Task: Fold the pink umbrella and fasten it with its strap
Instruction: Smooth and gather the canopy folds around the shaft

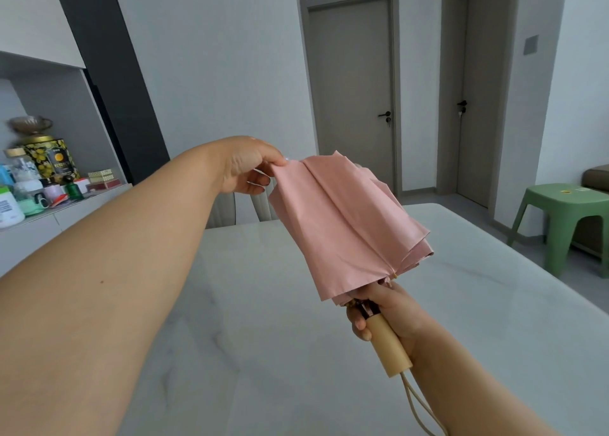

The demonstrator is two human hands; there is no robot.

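Note:
The pink umbrella (pixel 342 224) is collapsed and held in the air above the table, its canopy loose and pointing up and away. My right hand (pixel 385 307) grips its cream handle (pixel 389 346) just below the canopy, with a cord loop hanging from the handle's end. My left hand (pixel 247 168) pinches a fold of the pink fabric at the canopy's upper left edge and holds it out flat. The strap is not visible.
A white marble table (pixel 263 320) lies under the umbrella. A chair back (pixel 240 208) stands at its far side. A shelf with jars and tins (pixel 43 178) is at the left, a green stool (pixel 566 218) at the right, closed doors behind.

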